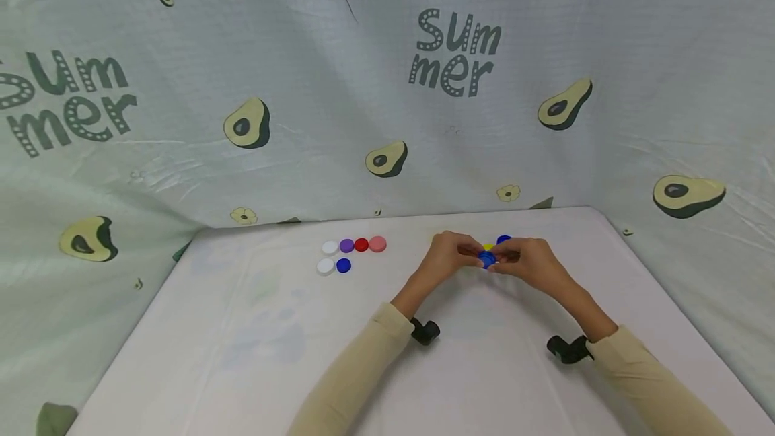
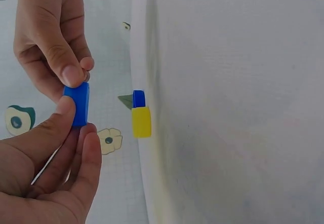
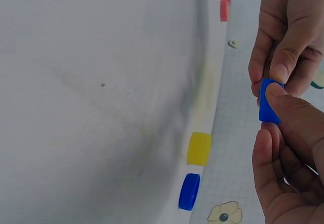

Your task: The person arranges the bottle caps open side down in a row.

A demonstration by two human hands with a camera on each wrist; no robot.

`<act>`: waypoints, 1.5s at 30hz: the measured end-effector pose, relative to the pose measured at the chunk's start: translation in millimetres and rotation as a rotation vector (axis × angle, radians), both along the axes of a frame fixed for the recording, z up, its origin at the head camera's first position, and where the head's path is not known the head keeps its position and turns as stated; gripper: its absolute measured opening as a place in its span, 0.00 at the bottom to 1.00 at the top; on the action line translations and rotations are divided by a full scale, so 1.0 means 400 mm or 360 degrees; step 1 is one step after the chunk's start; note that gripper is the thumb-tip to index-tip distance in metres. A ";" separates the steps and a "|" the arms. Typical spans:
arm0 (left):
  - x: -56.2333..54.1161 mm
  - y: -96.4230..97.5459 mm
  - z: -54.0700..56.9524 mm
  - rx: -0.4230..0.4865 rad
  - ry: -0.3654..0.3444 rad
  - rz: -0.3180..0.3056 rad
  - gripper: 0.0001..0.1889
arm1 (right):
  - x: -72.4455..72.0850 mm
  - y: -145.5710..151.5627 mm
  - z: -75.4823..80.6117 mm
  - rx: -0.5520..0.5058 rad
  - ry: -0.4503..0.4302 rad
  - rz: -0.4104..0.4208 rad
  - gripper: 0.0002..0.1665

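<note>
Both hands pinch a round blue bottle cap [image 1: 487, 260] between them, held up over the right half of the table. The left hand [image 1: 447, 254] grips one side of it with thumb and fingertips, and the right hand [image 1: 535, 262] grips the opposite side. In the left wrist view the cap [image 2: 81, 107] shows edge-on, the left thumb pressing its face. The right thumb likewise lies across the cap [image 3: 268, 106] in the right wrist view. Just beyond the hands, a yellow cap [image 3: 199, 148] stands beside another blue cap [image 3: 189, 191] on the table.
Farther left on the white table [image 1: 272, 369] lie several caps in two rows: white [image 1: 329, 247], purple [image 1: 347, 245], red [image 1: 361, 245] and pink [image 1: 378, 243] behind, white [image 1: 325, 266] and blue [image 1: 344, 266] in front. A printed curtain [image 1: 315, 99] hangs behind the table.
</note>
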State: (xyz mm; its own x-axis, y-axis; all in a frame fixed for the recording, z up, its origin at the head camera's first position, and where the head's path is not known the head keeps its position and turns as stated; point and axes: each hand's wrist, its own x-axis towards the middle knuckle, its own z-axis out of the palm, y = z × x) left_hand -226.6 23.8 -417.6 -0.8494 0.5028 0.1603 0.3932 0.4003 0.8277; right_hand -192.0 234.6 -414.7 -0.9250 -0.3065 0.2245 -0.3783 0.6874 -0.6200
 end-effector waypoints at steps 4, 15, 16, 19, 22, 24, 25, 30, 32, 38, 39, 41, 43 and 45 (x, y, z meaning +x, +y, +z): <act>-0.002 -0.016 0.001 0.0074 -0.0009 0.0012 0.13 | 0.000 -0.012 0.013 0.0002 0.0057 -0.0002 0.17; 0.003 -0.043 -0.007 0.0163 -0.0055 0.0050 0.13 | -0.001 -0.043 0.013 -0.0040 0.0087 0.0009 0.16; 0.003 -0.045 -0.007 0.0172 -0.0056 0.0051 0.13 | -0.001 -0.045 0.013 -0.0042 0.0093 0.0007 0.16; 0.003 -0.053 -0.006 0.0197 -0.0052 0.0047 0.14 | -0.002 -0.051 0.011 -0.0059 0.0105 0.0003 0.17; 0.004 -0.058 -0.006 0.0218 -0.0050 0.0033 0.14 | -0.001 -0.056 0.008 -0.0074 0.0110 -0.0001 0.17; 0.005 -0.062 -0.006 0.0227 -0.0055 0.0031 0.13 | -0.002 -0.061 0.007 -0.0076 0.0113 -0.0005 0.17; 0.005 -0.064 -0.007 0.0231 -0.0059 0.0033 0.13 | -0.002 -0.063 0.006 -0.0074 0.0116 -0.0005 0.17; 0.006 -0.070 -0.009 0.0237 -0.0091 0.0058 0.13 | -0.002 -0.070 0.009 -0.0060 0.0118 0.0008 0.17; 0.006 -0.072 -0.012 0.0230 -0.0106 0.0069 0.13 | -0.003 -0.073 0.009 -0.0055 0.0111 0.0014 0.17; 0.004 -0.080 -0.015 0.0233 -0.0106 0.0078 0.13 | -0.004 -0.081 0.008 -0.0069 0.0114 0.0013 0.17; 0.004 -0.082 -0.014 0.0236 -0.0099 0.0074 0.13 | -0.004 -0.082 0.008 -0.0068 0.0119 0.0010 0.17; 0.005 -0.087 -0.013 0.0245 -0.0091 0.0066 0.12 | -0.004 -0.084 0.005 -0.0072 0.0124 0.0010 0.17; 0.006 -0.091 -0.014 0.0244 -0.0089 0.0066 0.12 | -0.006 -0.088 0.002 -0.0080 0.0123 0.0018 0.17; 0.007 -0.096 -0.015 0.0239 -0.0092 0.0073 0.12 | -0.008 -0.091 -0.002 -0.0089 0.0114 0.0027 0.17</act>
